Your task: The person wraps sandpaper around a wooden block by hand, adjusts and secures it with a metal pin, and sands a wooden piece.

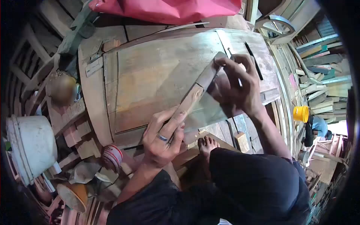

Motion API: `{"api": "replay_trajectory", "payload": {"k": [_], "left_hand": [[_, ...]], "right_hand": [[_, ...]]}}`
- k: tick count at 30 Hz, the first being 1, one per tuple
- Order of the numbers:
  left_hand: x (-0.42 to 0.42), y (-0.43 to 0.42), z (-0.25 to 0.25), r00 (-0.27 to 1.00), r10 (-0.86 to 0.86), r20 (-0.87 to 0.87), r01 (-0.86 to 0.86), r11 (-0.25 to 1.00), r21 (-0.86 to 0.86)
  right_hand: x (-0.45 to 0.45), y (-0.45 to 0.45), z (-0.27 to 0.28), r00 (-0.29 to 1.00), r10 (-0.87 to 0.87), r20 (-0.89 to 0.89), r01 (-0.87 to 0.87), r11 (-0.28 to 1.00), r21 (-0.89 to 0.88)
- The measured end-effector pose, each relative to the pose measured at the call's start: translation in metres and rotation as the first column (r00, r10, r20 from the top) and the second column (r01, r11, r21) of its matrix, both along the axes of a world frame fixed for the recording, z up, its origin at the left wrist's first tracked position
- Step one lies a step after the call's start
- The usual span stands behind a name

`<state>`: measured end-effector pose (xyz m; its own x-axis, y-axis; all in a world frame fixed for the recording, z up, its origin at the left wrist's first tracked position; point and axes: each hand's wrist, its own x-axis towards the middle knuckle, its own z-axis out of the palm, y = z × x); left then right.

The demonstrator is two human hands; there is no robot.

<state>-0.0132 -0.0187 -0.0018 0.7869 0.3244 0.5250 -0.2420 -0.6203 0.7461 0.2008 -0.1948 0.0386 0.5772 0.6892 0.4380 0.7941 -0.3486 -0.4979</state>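
A narrow wooden strip point(192, 98) slants up to the right over a wide wooden panel point(157, 71). My left hand point(163, 140), with a ring on one finger, is closed around its lower end. My right hand point(242, 84) pinches the upper end between thumb and fingers. The upper stretch of the strip looks greyer, and a dark line crosses it near the middle; whether this is a joint or a wrapping I cannot tell. Beneath my right palm is a dark reddish area that I cannot make out. Part of the strip's lower end is hidden by my left fingers.
A dark thin rod point(254, 60) lies on the panel's right side. Red cloth point(168, 11) covers the far edge. At left stand a white bucket point(33, 144) and a striped can point(112, 155). A yellow bucket point(300, 113) and stacked timber point(322, 93) are at right. My bare foot point(207, 146) is below.
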Motion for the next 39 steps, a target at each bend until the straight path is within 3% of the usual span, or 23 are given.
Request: {"api": "replay_trajectory", "payload": {"k": [4,5,7,8,9,15,17,21,25,27,29,31,33,34,35,39], "left_hand": [[0.000,0.001,-0.002,1.000,-0.007,0.004,0.007,1.000,-0.028],[0.001,0.001,-0.001,1.000,-0.007,0.003,0.007,0.999,-0.032],[0.001,0.002,0.001,1.000,-0.009,-0.005,0.009,1.000,0.021],[0.002,0.003,0.000,1.000,0.000,0.001,0.000,1.000,0.018],[0.003,0.003,-0.003,1.000,-0.007,0.025,0.007,1.000,0.029],[0.002,0.004,-0.004,0.998,-0.034,0.056,0.033,0.999,0.013],[0.003,0.003,-0.001,1.000,-0.022,0.021,0.021,0.998,0.053],[0.001,0.000,-0.002,0.998,0.026,0.050,-0.030,0.996,0.087],[-0.003,-0.001,0.001,0.992,0.114,0.057,-0.117,0.991,0.066],[-0.002,-0.008,0.002,0.986,0.162,0.035,-0.163,0.986,0.022],[-0.004,-0.011,-0.005,0.995,0.095,0.022,-0.093,0.994,-0.054],[-0.001,-0.007,-0.007,0.994,0.097,0.055,-0.102,0.990,0.097],[-0.004,-0.007,0.005,0.994,0.104,-0.009,-0.104,0.993,0.048],[-0.001,-0.010,0.003,0.992,0.126,-0.001,-0.126,0.991,0.052],[0.002,-0.012,0.001,0.991,0.136,0.016,-0.137,0.989,0.048],[0.006,-0.017,0.002,0.994,0.094,-0.057,-0.096,0.995,-0.022]], "right_hand": [[-0.021,0.001,0.004,0.977,0.164,0.137,-0.153,0.984,-0.086],[-0.015,-0.001,0.003,0.977,0.165,0.135,-0.153,0.984,-0.091],[0.002,-0.006,0.003,0.998,0.030,-0.055,-0.030,1.000,-0.001],[-0.002,-0.005,0.005,0.999,0.042,0.024,-0.041,0.999,-0.021],[-0.003,-0.005,0.002,0.985,0.115,0.128,-0.108,0.992,-0.060],[0.028,-0.003,0.027,0.927,0.368,0.064,-0.347,0.912,-0.221],[0.044,-0.002,0.037,0.892,0.448,0.062,-0.394,0.836,-0.382],[0.054,0.014,0.046,0.841,0.541,0.033,-0.489,0.783,-0.384],[0.039,0.040,0.050,0.880,0.474,0.037,-0.419,0.809,-0.412],[0.034,0.043,0.038,0.851,0.523,0.058,-0.474,0.809,-0.347],[0.029,0.038,0.031,0.874,0.479,0.078,-0.436,0.846,-0.308],[0.037,0.025,0.034,0.937,0.348,0.030,-0.294,0.833,-0.470],[0.041,0.029,0.029,0.978,0.175,0.114,-0.121,0.920,-0.373],[0.035,0.035,0.032,0.972,0.178,0.156,-0.122,0.942,-0.314],[0.057,0.021,0.005,0.982,0.162,-0.096,-0.177,0.969,-0.170],[0.016,0.031,0.024,0.940,0.287,0.182,-0.198,0.897,-0.395]]}}
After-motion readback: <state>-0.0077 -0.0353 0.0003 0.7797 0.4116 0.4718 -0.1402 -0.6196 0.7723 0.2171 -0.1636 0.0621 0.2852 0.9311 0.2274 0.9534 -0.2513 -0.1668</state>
